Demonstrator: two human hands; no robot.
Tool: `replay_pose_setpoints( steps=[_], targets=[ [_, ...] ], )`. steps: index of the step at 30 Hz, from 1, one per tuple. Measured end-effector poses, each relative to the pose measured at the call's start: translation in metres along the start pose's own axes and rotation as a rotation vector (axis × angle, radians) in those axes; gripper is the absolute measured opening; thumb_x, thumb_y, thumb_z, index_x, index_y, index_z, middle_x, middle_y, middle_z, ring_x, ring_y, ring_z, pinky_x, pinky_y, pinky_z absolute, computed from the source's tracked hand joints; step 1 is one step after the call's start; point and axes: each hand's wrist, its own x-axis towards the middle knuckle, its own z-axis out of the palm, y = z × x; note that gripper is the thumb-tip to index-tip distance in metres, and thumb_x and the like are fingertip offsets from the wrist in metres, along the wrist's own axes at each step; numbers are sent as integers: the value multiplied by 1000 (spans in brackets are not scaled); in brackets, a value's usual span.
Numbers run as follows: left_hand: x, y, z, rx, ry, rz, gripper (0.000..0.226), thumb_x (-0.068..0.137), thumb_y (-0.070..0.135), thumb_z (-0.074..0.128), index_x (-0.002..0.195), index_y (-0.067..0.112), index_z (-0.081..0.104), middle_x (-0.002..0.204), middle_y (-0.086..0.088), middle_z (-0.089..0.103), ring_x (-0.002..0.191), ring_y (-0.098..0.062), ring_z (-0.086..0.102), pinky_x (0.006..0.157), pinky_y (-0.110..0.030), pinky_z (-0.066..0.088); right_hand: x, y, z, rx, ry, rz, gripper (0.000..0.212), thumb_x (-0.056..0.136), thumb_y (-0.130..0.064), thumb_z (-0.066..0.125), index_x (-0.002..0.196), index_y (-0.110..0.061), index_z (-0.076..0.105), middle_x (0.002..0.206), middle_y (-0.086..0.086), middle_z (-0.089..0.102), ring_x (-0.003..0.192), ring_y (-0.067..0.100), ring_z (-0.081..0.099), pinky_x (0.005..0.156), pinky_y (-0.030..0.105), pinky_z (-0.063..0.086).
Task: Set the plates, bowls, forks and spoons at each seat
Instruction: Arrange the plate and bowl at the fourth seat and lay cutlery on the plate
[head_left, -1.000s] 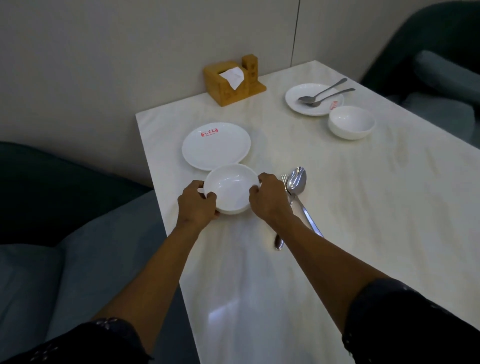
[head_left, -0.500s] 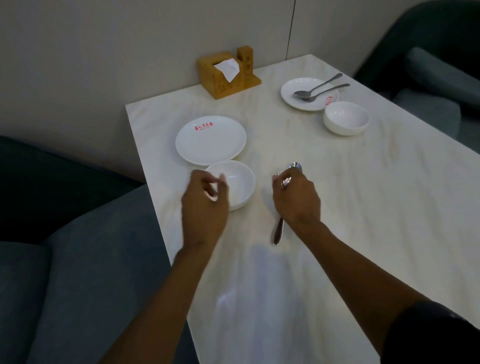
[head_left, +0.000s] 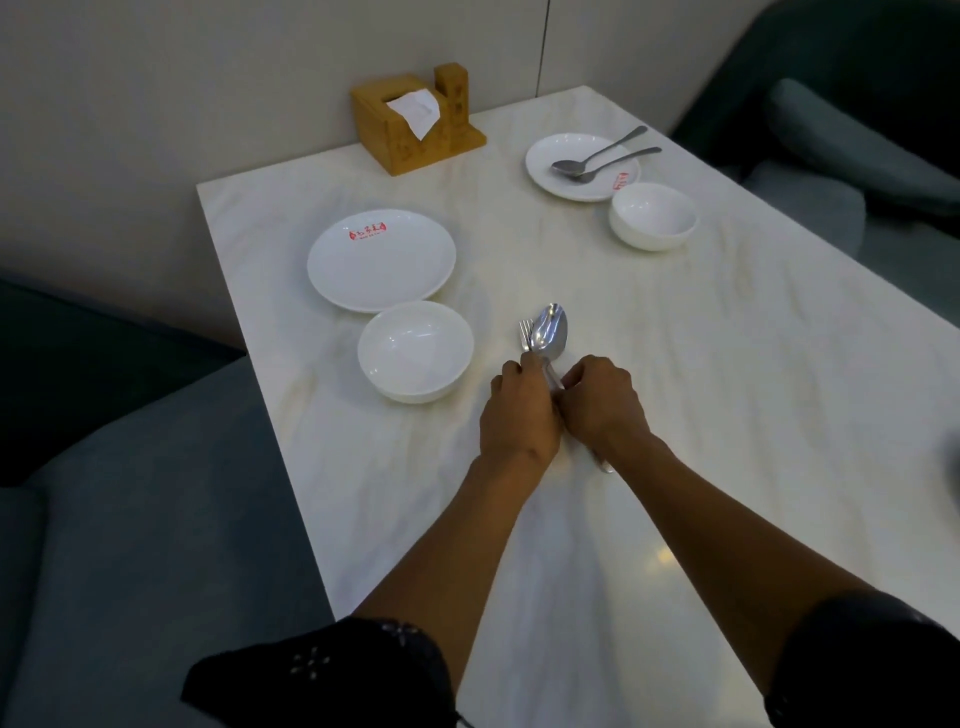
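A white plate (head_left: 381, 258) with a red logo lies near the table's left edge, and a white bowl (head_left: 415, 351) sits just in front of it. To the bowl's right a spoon (head_left: 550, 330) and a fork (head_left: 525, 333) lie together, handles toward me. My left hand (head_left: 519, 405) and my right hand (head_left: 602, 397) meet over those handles, fingers closed around them. At the far seat a second plate (head_left: 582, 166) carries a spoon and fork (head_left: 602, 156), with a second bowl (head_left: 653, 215) beside it.
A wooden napkin holder (head_left: 413, 124) with a white tissue stands at the table's far edge by the wall. Teal upholstered seats flank the white marble table (head_left: 727, 364), on the left and at the far right.
Both hands let go of the near bowl, which now rests in front of the plate. They moved right and closed on the spoon and fork.
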Motion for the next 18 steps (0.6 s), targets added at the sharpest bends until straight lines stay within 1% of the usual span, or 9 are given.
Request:
replay_pose_setpoints(
  steps=[4,5,7,9,11,13,15,16,18],
  targets=[
    [7,7,1,-36,-57,-75,22,91,14,53,111,6,59,112,-15,64,105,-34,60,87,-42,50,0,6,-6,67,-55,16,17,85,-14,62,84,2,68,75,6,59,76,26,58,58,27,42],
    [7,9,0,-52,-83,-90,21,90,14,55,107,4,62,110,-16,66,103,-35,61,86,-41,51,-1,8,-9,82,-66,15,18,85,-14,62,81,2,70,74,6,60,76,25,57,59,27,42],
    [6,12,-4,-114,-126,-121,20,90,14,59,101,1,70,105,-18,70,100,-35,65,81,-37,52,-2,13,-15,150,-86,29,17,86,-15,64,85,0,73,78,7,62,78,22,56,65,27,43],
    [2,15,-8,-192,-150,-129,19,91,12,59,98,0,73,101,-20,72,96,-35,67,75,-33,51,-5,16,-21,246,-114,50,14,87,-16,65,82,-5,73,74,5,62,73,19,55,61,26,43],
    [-2,18,-16,-243,-137,-118,20,91,8,57,99,2,75,101,-19,72,95,-32,67,74,-29,49,-9,15,-25,329,-144,64,12,88,-17,65,80,-9,70,65,1,58,64,15,51,56,24,40],
    [-5,19,-31,-268,-98,-90,20,91,6,57,100,5,75,102,-15,74,97,-28,67,75,-24,46,-13,7,-28,424,-149,69,11,88,-16,64,83,-9,70,67,1,58,64,14,52,59,25,44],
    [-2,16,-53,-275,-47,-66,19,90,8,59,99,7,76,98,-12,75,92,-23,68,75,-21,44,-15,-10,-32,524,-151,53,12,87,-14,64,85,-5,71,70,4,58,65,17,52,61,29,47],
    [0,13,-66,-282,-33,-58,18,89,9,60,98,7,76,93,-11,74,87,-21,67,74,-22,45,-17,-21,-33,565,-162,38,14,86,-14,65,87,-2,71,70,6,58,63,18,51,59,30,46],
    [7,3,-94,-320,-17,-40,17,89,10,61,96,6,76,83,-10,71,77,-20,63,76,-29,49,-17,-45,-32,635,-200,14,20,85,-14,67,91,5,70,73,11,58,61,19,49,56,30,42]
  ],
)
